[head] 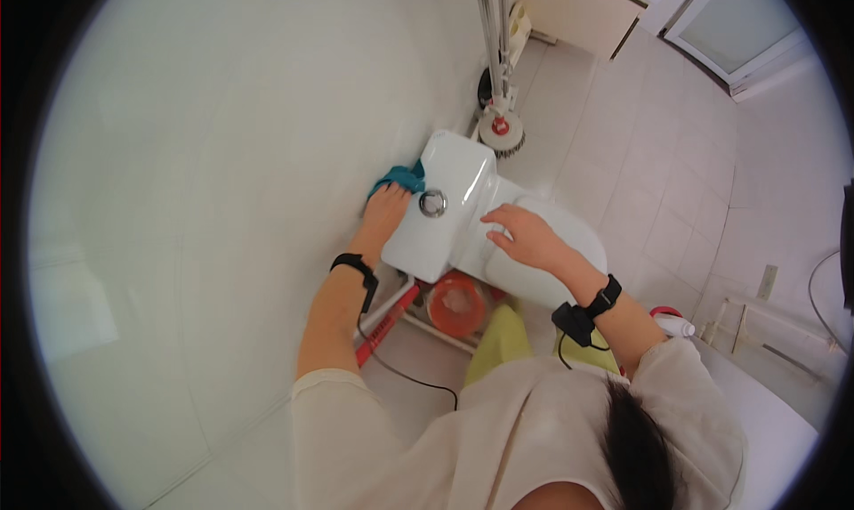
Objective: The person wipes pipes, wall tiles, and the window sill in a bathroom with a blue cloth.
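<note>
A white toilet cistern [460,169] stands against the wall, with a round chrome flush button [433,203] in its lid. At the wall-side edge of the lid, my left hand [388,209] grips a teal cloth [402,177], which is bunched under my fingers. My right hand [527,233] hovers over the closed toilet seat lid [567,226], fingers apart and holding nothing. Whether it touches the lid I cannot tell.
Beyond the cistern, a round brush head [502,133] on a long metal pole leans by the wall. Below the toilet's near side are an orange-red basin [456,304] and a red pole [387,324]. A white bottle [675,325] is at my right. Wall pipes [720,320] run beyond it.
</note>
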The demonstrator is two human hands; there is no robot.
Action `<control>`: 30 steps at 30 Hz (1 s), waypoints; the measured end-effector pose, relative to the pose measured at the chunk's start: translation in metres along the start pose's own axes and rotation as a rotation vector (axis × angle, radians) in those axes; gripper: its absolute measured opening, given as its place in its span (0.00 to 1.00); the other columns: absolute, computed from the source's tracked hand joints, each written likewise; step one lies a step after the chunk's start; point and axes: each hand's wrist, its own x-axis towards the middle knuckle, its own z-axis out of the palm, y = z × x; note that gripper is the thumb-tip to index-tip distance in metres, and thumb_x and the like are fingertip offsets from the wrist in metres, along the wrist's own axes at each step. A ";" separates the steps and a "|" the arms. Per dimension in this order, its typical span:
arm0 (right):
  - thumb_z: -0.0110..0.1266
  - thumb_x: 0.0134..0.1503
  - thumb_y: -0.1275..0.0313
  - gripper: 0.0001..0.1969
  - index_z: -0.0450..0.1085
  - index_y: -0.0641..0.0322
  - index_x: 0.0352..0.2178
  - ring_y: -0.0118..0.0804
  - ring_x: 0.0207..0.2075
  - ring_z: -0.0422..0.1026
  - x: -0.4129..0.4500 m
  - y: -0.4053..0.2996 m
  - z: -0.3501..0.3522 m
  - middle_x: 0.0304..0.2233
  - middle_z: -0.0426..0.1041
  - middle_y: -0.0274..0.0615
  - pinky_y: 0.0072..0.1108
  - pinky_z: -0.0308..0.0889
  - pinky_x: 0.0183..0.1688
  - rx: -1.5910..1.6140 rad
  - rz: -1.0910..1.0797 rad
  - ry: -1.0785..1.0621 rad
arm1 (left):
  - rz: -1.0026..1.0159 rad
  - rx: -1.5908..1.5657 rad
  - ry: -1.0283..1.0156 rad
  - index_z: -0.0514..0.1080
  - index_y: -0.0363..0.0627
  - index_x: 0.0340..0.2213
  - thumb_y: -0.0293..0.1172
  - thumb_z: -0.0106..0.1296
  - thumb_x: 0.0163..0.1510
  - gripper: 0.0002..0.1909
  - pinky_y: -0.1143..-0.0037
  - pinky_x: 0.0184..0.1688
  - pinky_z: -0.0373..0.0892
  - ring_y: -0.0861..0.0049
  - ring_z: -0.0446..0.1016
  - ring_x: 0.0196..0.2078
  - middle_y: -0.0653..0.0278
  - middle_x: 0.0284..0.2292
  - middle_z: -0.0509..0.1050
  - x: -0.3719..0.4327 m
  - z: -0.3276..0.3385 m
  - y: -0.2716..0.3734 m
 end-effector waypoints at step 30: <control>0.52 0.57 0.63 0.14 0.73 0.59 0.42 0.50 0.43 0.72 0.022 -0.086 -0.055 0.39 0.74 0.49 0.34 0.68 0.45 -0.026 -0.296 0.134 | -0.025 0.168 0.317 0.72 0.47 0.39 0.27 0.56 0.46 0.15 0.64 0.33 0.69 0.63 0.74 0.31 0.59 0.26 0.74 0.048 -0.319 -0.128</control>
